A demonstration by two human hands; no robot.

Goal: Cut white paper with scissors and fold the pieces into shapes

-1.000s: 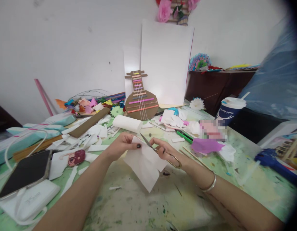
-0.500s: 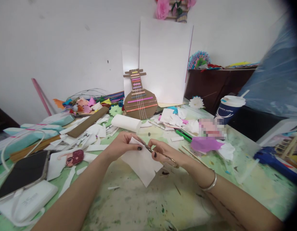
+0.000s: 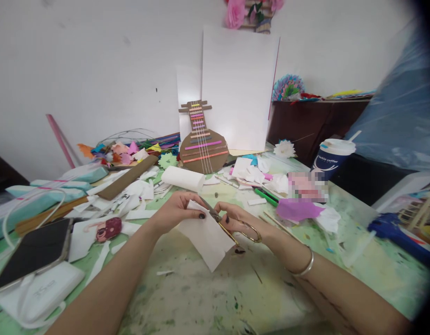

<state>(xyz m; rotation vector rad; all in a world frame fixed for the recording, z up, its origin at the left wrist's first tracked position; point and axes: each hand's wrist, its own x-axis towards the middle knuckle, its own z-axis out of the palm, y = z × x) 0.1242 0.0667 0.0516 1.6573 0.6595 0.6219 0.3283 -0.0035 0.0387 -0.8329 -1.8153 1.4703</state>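
Note:
My left hand [image 3: 181, 211] pinches the upper corner of a sheet of white paper [image 3: 208, 239] between thumb and fingers. The paper hangs down and to the right, its lower corner just over the table. My right hand [image 3: 234, 217] is closed on a pair of scissors [image 3: 250, 231] with gold-coloured handles. Their blades point up and left, at the paper's upper right edge close to my left fingers. The handle loops stand apart. How far the blades reach into the paper is hard to see.
Behind my hands lie a white paper roll [image 3: 183, 178] and a brown lute-shaped craft [image 3: 203, 151]. Paper scraps, a green cutter [image 3: 266, 196] and purple paper [image 3: 298, 210] are to the right, near a coffee cup [image 3: 331, 158]. At left lies a phone [image 3: 35, 251] on a white power bank [image 3: 50, 286].
The scissors' handles have spread apart, and the lower gold handle now shows across the paper. Both hands stay almost in the same place.

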